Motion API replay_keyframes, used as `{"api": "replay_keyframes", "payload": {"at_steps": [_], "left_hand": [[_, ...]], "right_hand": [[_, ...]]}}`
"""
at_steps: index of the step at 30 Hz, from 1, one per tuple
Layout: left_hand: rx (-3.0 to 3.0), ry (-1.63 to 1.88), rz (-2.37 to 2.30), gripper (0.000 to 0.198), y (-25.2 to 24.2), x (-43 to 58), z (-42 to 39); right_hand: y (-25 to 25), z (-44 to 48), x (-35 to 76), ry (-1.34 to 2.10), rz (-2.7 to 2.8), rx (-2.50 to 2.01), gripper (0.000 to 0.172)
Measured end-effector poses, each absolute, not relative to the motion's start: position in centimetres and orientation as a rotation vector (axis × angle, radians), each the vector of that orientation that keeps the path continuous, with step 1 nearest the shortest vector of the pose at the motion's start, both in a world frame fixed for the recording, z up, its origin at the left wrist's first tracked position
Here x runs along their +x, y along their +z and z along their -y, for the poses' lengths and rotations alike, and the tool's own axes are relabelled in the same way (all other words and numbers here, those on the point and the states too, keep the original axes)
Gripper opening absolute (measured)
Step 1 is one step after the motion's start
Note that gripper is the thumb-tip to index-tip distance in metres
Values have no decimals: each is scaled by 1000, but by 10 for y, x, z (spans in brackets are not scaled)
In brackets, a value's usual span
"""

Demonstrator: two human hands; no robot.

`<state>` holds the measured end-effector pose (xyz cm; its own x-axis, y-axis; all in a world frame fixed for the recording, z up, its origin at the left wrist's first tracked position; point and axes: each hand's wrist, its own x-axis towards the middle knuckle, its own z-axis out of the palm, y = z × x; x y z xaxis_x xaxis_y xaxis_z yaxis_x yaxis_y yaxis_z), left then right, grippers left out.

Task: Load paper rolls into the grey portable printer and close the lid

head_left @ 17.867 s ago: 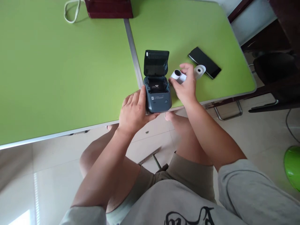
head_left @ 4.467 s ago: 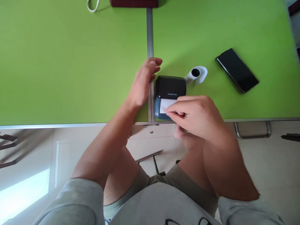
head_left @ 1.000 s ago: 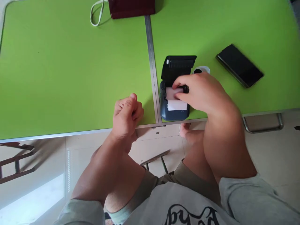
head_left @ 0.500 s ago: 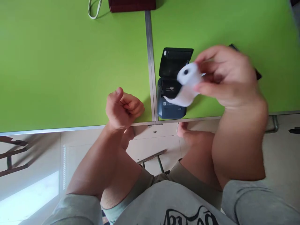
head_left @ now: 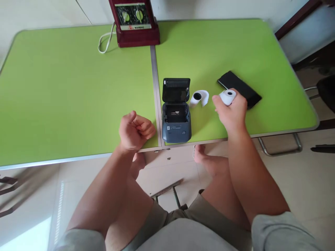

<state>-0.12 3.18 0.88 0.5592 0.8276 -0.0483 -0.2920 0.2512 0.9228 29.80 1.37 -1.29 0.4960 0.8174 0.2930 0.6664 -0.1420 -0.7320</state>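
My right hand is closed around a white paper roll, its small dark core facing up, at the right of the table. Left of that hand, a second paper roll stands on the table with a wide black core and a loose curled end. Beside it is a small dark blue label printer, its black lid raised and no roll visible in its bay. My left hand rests as a fist by the table's front edge, left of the printer, with nothing visible in it.
A flat black rectangular object lies just behind my right hand. Toward the back stands a dark red device with two dials, with a white cord beside it. A metal seam divides the green table.
My right hand has moved right and down, away from above the printer. A roll with a loose end now stands beside the printer. The view has tilted up, showing more of the table.
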Motion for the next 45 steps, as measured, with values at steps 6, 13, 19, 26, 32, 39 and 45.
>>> {"api": "replay_keyframes", "payload": {"at_steps": [6, 13, 19, 26, 32, 39, 45], "left_hand": [[1127, 732, -506, 80, 11, 0, -32], [1171, 668, -468, 75, 11, 0, -33], [1184, 685, -515, 79, 12, 4, -31], [1162, 729, -593, 81, 11, 5, -26], [1121, 693, -652, 81, 8, 4, -24], [1124, 736, -676, 84, 6, 6, -21], [1127, 725, -683, 85, 4, 6, -23]], "right_hand": [[-15, -15, 305, -20, 1481, -1918, 21], [-6, -8, 299, -38, 1483, -1907, 51], [13, 5, 251, 88, 1538, -1873, 28], [-9, -16, 239, 247, 1570, -1832, 49], [-13, -9, 245, 362, 1487, -1743, 47], [-18, 3, 248, 441, 1597, -1636, 30], [-20, 4, 251, 604, 1457, -1612, 38]]}}
